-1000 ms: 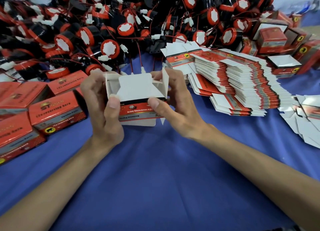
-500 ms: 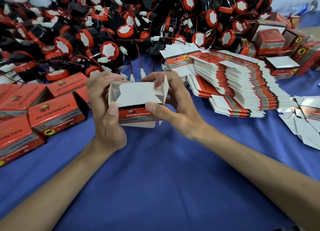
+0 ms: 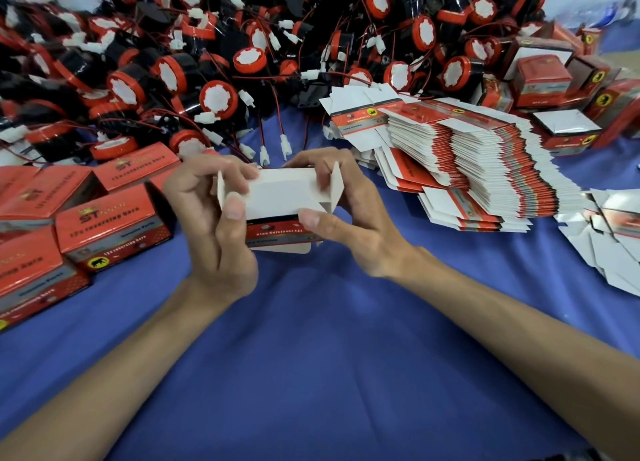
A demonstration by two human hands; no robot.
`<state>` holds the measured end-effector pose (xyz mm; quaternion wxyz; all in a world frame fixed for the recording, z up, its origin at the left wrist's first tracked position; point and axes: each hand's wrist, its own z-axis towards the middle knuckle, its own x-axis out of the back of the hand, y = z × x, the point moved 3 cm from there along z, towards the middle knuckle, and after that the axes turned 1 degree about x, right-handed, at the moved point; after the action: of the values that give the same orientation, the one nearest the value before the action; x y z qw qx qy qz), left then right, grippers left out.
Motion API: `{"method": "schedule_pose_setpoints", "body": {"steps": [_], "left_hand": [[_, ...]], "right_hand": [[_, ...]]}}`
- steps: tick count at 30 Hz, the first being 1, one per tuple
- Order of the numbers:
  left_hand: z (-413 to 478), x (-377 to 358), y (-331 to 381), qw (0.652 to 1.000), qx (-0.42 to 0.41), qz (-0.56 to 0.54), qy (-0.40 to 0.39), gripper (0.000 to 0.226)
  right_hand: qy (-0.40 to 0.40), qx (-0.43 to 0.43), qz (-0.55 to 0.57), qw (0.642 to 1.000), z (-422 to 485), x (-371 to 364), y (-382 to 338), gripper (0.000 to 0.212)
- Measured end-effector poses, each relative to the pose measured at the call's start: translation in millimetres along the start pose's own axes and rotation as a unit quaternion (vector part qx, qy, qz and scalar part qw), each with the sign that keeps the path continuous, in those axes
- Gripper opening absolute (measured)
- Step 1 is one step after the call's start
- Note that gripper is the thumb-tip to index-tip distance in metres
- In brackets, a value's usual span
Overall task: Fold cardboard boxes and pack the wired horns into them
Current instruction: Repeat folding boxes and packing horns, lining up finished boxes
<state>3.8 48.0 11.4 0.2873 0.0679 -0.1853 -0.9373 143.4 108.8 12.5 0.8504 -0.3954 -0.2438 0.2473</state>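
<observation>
1. Flatter now than a second ago, the white flap (image 3: 282,192) covers the cardboard box (image 3: 277,235), centre frame
2. My left hand (image 3: 214,225) and right hand (image 3: 349,225) both grip it
3. Wired horns (image 3: 218,97) heaped across upper frame

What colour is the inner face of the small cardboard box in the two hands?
The small cardboard box is plain white inside; head view.

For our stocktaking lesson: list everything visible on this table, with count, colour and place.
half-folded cardboard box: one, white and red, centre, in both hands.
round wired horns: uncounted heap, black and red, along the back.
flat cardboard blanks: one tall stack, white and red, right.
closed cardboard boxes: several, red, left; more back right.
table cloth: one, blue, under everything.
left hand: one, grips box's left end.
right hand: one, grips box's right end.
</observation>
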Motion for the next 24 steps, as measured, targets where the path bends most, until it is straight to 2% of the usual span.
{"method": "schedule_pose_setpoints", "body": {"steps": [2,5,6,11,13,17,21,24], "left_hand": [[-3.9,0.4,-2.2,0.999,0.006,0.003,-0.035,0.021],[-6.8,1.8,-7.9,0.991,0.075,0.076,-0.076,0.051],[-8.4,2.7,-9.1,0.989,0.093,0.087,-0.080,0.054],[-6.0,1.8,-9.7,0.982,0.145,0.077,-0.092,0.030],[-5.2,0.3,-9.3,0.978,0.167,0.067,-0.106,0.028],[-1.8,-1.1,-12.8,0.958,0.272,-0.006,-0.091,0.022],[-2.5,-1.3,-16.0,0.944,0.312,-0.062,-0.092,0.020],[-3.9,-2.5,-19.1,0.939,0.318,-0.079,-0.107,0.017]], "right_hand": [[0.001,0.002,-0.020,1.000,-0.1,0.3,1.8,0.039],[0.006,-0.013,-0.044,0.999,0.8,0.2,4.9,0.042],[0.011,-0.017,-0.048,0.999,1.0,0.5,6.0,0.043],[0.023,-0.026,-0.051,0.998,1.5,0.8,9.1,0.046],[0.021,-0.026,-0.040,0.999,1.9,0.6,8.5,0.047],[0.011,-0.021,-0.029,0.999,1.4,-0.6,6.8,0.036],[0.003,-0.075,0.018,0.997,-0.1,-2.8,10.5,0.030],[0.007,-0.121,0.081,0.989,1.3,-1.7,12.9,0.037]]}}
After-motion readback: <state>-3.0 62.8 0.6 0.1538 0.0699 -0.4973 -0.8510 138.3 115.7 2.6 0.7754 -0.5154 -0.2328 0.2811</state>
